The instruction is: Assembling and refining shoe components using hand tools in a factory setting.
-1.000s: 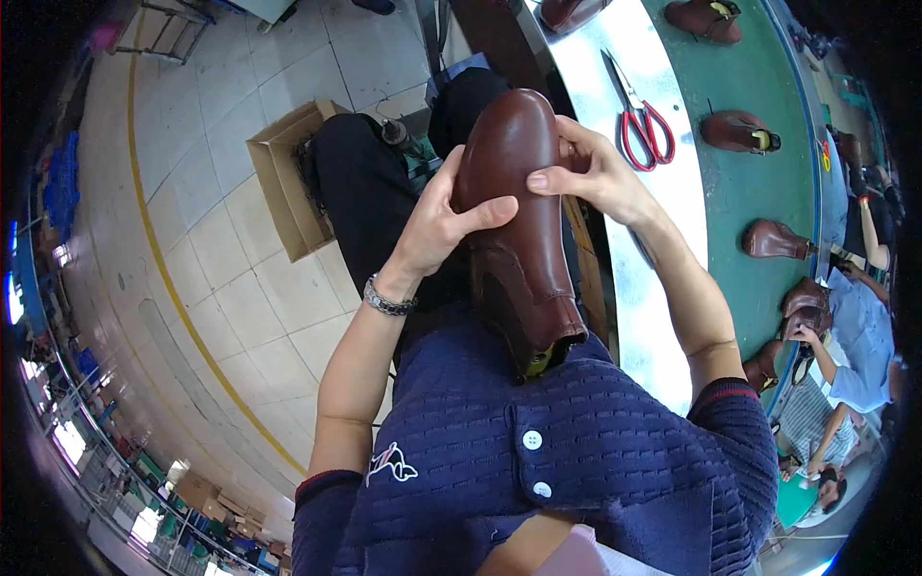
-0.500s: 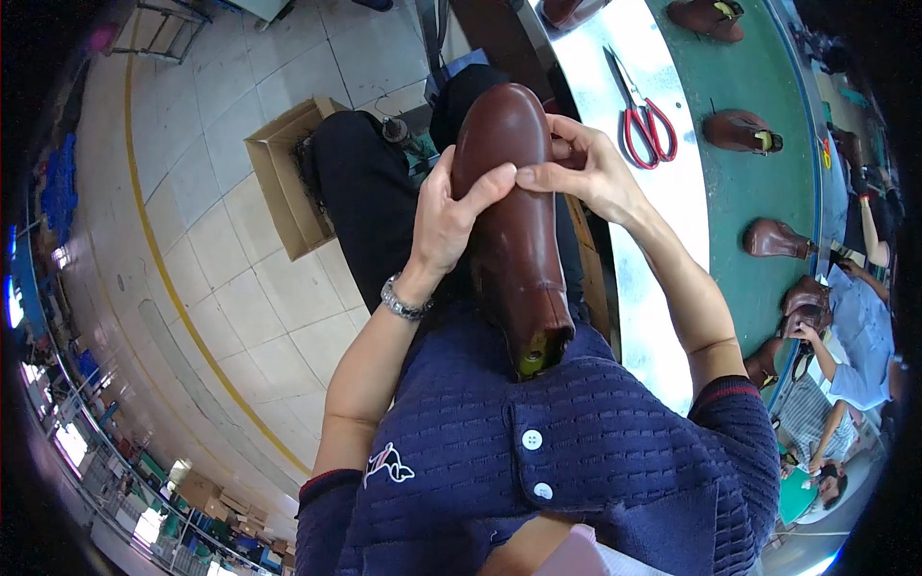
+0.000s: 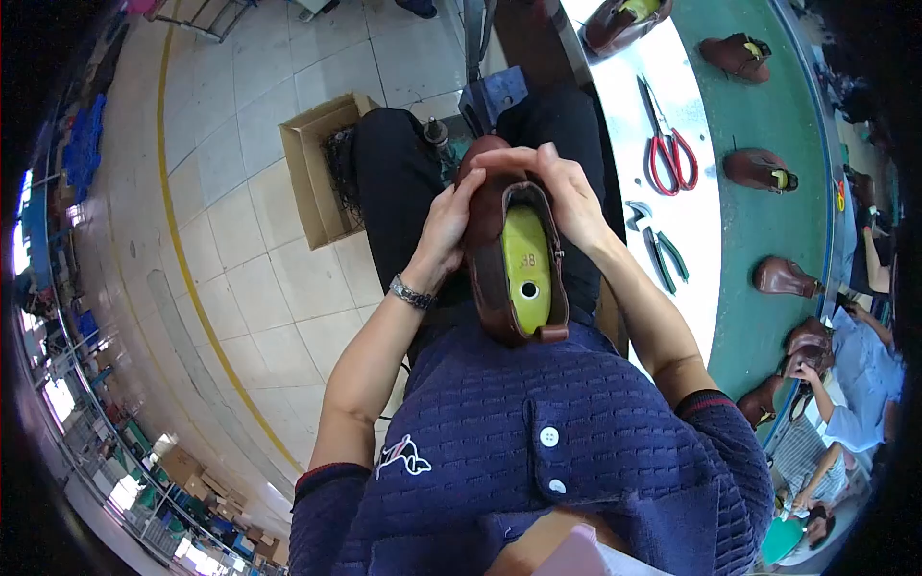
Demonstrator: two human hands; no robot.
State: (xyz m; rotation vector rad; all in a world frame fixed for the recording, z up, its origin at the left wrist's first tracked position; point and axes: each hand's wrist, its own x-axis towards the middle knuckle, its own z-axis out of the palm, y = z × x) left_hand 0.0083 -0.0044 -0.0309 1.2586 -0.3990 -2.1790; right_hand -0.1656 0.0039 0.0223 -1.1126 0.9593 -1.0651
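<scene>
Tipped up now, brown shoe (image 3: 509,264) is clasped by left hand (image 3: 444,230) and right hand (image 3: 567,197).

Boot (image 3: 509,259) toe hidden under both hands, top shoe (image 3: 619,19) cut by edge, far co-workers blurred

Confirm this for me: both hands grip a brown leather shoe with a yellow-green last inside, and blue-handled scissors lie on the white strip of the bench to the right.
One detail is off: the scissors have red handles, not blue, as the head view shows. The rest stands: the left hand and right hand grip the brown leather shoe with the yellow-green last inside, and the scissors lie on the white strip to the right.
</scene>
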